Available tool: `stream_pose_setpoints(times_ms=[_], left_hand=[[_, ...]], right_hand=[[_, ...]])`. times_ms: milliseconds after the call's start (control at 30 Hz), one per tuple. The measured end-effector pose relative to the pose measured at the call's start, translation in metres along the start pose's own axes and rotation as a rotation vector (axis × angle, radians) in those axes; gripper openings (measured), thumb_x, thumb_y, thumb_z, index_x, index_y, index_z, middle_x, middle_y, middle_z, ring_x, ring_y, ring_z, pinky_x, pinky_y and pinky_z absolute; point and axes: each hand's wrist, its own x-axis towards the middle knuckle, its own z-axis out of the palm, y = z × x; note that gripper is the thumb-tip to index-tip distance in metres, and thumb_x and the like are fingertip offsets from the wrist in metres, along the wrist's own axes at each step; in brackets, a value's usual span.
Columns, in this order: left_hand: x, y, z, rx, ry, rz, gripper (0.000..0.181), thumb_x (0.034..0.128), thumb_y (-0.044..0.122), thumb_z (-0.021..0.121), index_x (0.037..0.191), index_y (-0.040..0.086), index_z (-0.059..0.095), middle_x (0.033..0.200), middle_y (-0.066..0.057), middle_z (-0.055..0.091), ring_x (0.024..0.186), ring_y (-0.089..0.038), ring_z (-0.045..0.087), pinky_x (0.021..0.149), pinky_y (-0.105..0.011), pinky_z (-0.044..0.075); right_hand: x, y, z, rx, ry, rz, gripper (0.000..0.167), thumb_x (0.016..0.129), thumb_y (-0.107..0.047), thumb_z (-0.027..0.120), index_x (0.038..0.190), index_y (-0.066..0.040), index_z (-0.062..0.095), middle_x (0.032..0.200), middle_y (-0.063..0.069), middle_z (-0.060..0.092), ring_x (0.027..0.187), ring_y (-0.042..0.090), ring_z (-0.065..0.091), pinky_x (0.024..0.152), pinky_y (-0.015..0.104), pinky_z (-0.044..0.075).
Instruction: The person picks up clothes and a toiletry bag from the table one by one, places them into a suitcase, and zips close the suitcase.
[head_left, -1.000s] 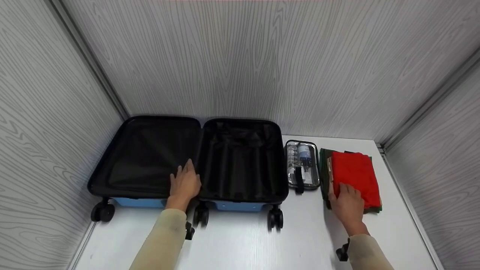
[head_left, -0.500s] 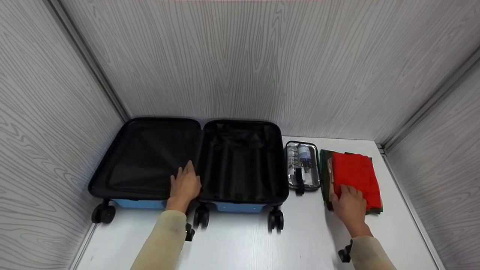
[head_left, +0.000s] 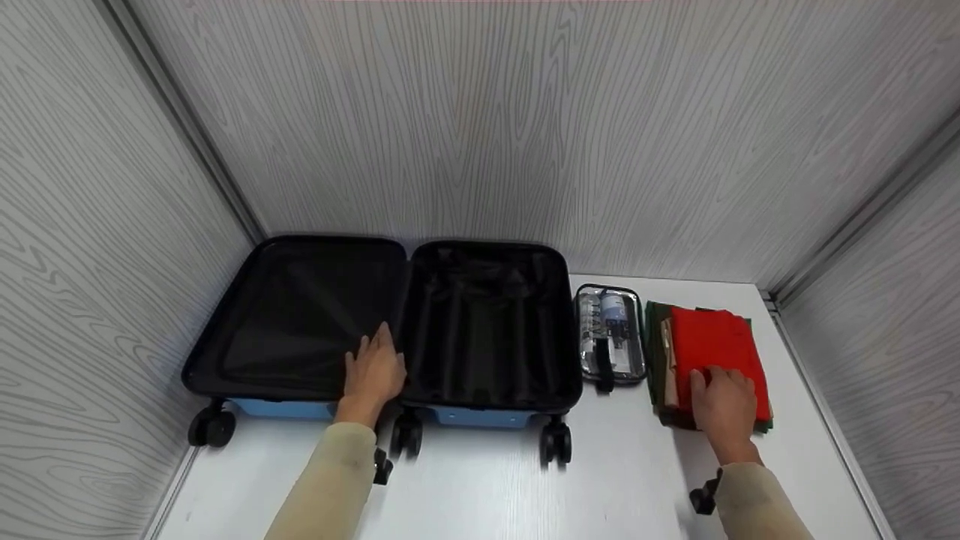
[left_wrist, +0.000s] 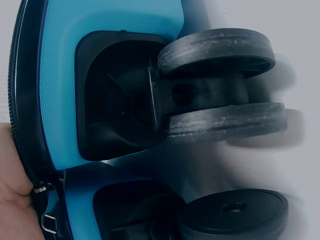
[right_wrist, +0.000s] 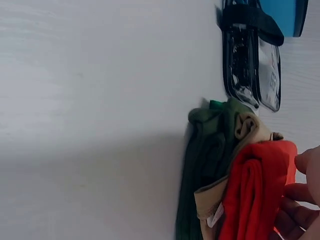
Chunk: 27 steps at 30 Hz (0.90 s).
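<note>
Grey wood-grain panels (head_left: 487, 127) enclose a white tabletop (head_left: 480, 495) at the left, back and right, with darker strips running along their corners. On the tabletop's right side lies a red folded garment (head_left: 712, 337), the uppermost piece of a low stack. The right hand (head_left: 724, 405) rests loosely on its near part, fingers slightly bent and touching the cloth, relaxed rather than clenched. Along the red cloth's left edge a tan garment (head_left: 670, 375) peeks out, and dark green cloth (head_left: 655, 360) extends beyond that; the right wrist view also shows a small white tag (right_wrist: 216, 215) beside the red fabric.

Just left of the stack sits a clear toiletry pouch (head_left: 642, 330) with black edging and a black strap (head_left: 604, 364) at its near end. A bottle (head_left: 615, 307) shows through the transparent face.

Further left, a blue hard-shell suitcase (head_left: 409, 300) with a black interior lies unfolded, its two halves side by side. The left hand (head_left: 375, 367) is laid over the near edge where the halves meet, fingers extended, released and grasping nothing. Close to its palm, the left wrist view shows a metal zipper pull (left_wrist: 42, 189) and scuffed caster wheels (left_wrist: 220, 45) set in black housings.

Both forearms wear pale yellow sleeves (head_left: 322, 480), with a small black device (head_left: 382, 466) at each wrist.
</note>
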Motion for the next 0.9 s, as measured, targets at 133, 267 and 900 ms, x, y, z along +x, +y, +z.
stream_pose_setpoints(times_ms=[133,267,900], left_hand=[[0.000,0.000,0.001,-0.003,0.006,0.002,0.065,0.1144,0.021,0.042,0.168,-0.001,0.013,0.173,-0.022,0.024,0.161,-0.046,0.016,0.127,-0.069,0.009],[0.000,0.001,0.001,-0.009,0.009,-0.001,0.065,0.1142,0.021,0.043,0.168,-0.001,0.013,0.173,-0.022,0.025,0.160,-0.047,0.016,0.127,-0.069,0.010],[-0.001,0.002,0.000,-0.015,0.017,-0.003,0.065,0.1140,0.021,0.043,0.168,0.000,0.015,0.173,-0.021,0.026,0.160,-0.046,0.017,0.127,-0.069,0.009]], right_hand=[[0.007,0.010,-0.007,0.025,0.027,0.017,0.047,0.109,-0.024,0.052,0.133,0.016,0.058,0.128,0.039,0.055,0.121,0.056,0.044,0.102,0.070,0.042],[0.013,0.022,-0.013,0.024,0.081,0.008,0.044,0.108,-0.021,0.051,0.125,0.018,0.061,0.123,0.043,0.057,0.115,0.061,0.047,0.094,0.070,0.043],[0.025,0.053,-0.023,0.072,-0.068,0.288,0.081,0.109,-0.048,0.039,0.132,0.029,0.040,0.130,0.052,0.042,0.121,0.067,0.040,0.093,0.075,0.039]])
